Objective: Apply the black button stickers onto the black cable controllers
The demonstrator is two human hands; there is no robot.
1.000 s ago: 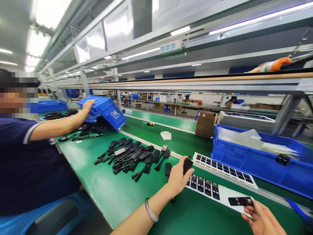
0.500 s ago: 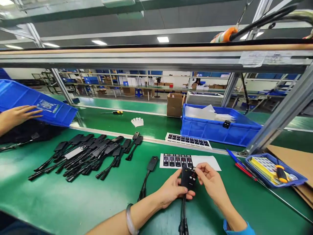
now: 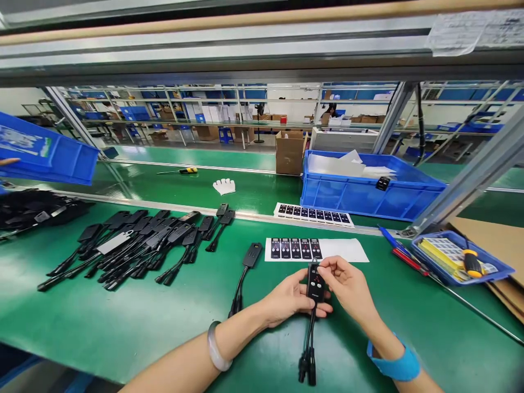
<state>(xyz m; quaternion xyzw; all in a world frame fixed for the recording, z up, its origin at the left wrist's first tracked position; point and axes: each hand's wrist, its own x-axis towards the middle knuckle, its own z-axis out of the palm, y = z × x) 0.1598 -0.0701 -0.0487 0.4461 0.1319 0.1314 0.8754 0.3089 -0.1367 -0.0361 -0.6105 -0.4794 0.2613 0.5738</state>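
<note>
My left hand [image 3: 292, 297] is closed around a small black controller [image 3: 316, 300] with cables and plugs hanging below it. Over the controller's face lies a black adhesive label [image 3: 316, 281] with white buttons and red marks. My right hand [image 3: 347, 284] pinches the label's upper right edge; whether it is fully stuck down I cannot tell. Just behind, a white label sheet [image 3: 344, 250] carries several more labels on its left half. Another black controller [image 3: 252, 255] with cables lies to the left of my hands.
A heap of black controllers [image 3: 155, 234] spreads over the left of the green bench. Another person's fingers [image 3: 9, 161] touch a tilted blue bin [image 3: 77, 161]. A second label sheet [image 3: 313, 214], a blue crate [image 3: 368, 191], pens [image 3: 403, 256] and a small blue tray [image 3: 497, 273] stand around.
The label has moved left, from beside the controller onto its face. My view has tilted down. At the left, the other person's blue bin has shifted outward, uncovering a dark pile.
</note>
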